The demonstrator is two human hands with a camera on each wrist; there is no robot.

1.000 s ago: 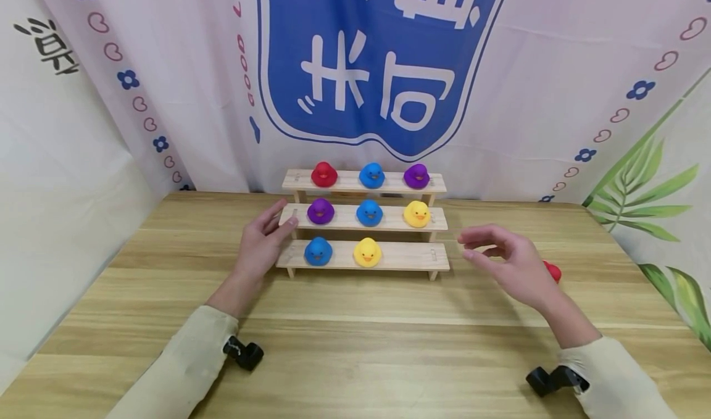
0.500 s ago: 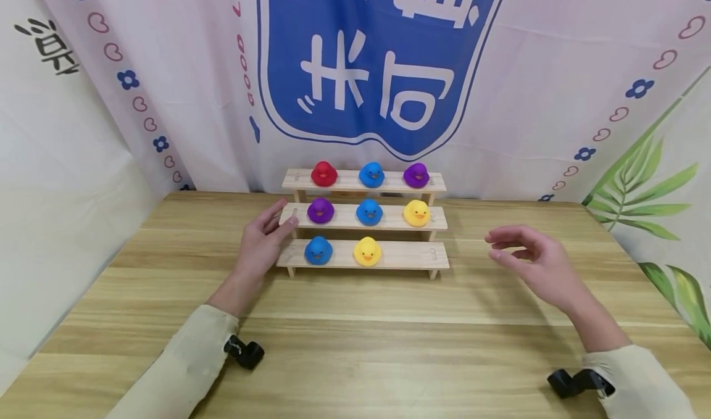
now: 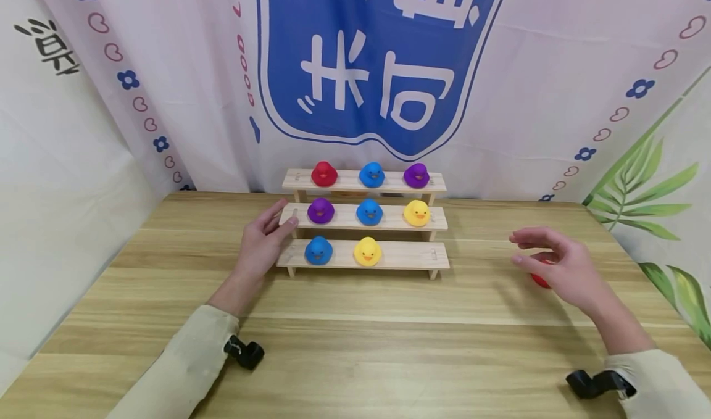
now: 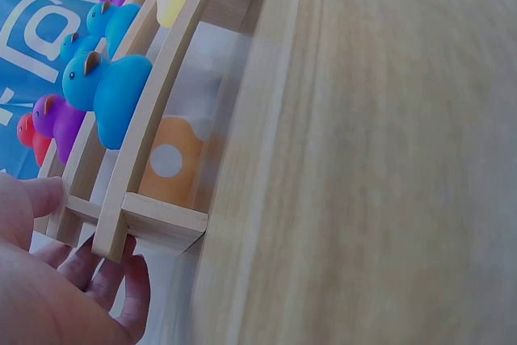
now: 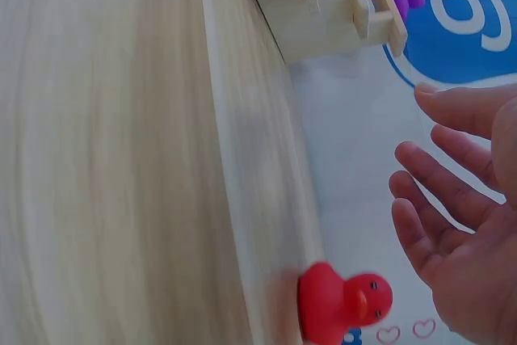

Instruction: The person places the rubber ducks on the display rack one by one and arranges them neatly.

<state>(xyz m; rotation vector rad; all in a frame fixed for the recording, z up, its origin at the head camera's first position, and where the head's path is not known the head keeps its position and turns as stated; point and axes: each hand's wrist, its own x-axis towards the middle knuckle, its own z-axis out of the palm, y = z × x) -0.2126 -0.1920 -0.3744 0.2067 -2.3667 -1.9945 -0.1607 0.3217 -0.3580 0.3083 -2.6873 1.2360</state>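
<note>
A three-tier wooden display rack (image 3: 400, 256) holds rubber ducks. My left hand (image 3: 261, 240) grips its left end, thumb on the middle board and fingers curled around the ends in the left wrist view. On the bottom board sit a blue duck (image 3: 318, 251) and a yellow duck (image 3: 368, 252), with bare wood to their right. My right hand (image 3: 561, 268) hovers right of the rack, fingers loosely bent with nothing held. Behind its thumb a red duck (image 3: 540, 279) shows partly on the table; the right wrist view has this red duck (image 5: 327, 305) below the fingers, apart from them.
The middle board carries a purple duck (image 3: 321, 211), a blue duck (image 3: 369, 212) and a yellow duck (image 3: 416, 213). Along the top stand a red duck (image 3: 324, 174), a blue duck (image 3: 371, 175) and a purple duck (image 3: 416, 176). A printed curtain (image 3: 211, 98) hangs behind the wooden table (image 3: 355, 351).
My right hand has moved steadily right, away from the rack, to the red duck, which it hid half a second ago. My left hand and the rack have stayed in place.
</note>
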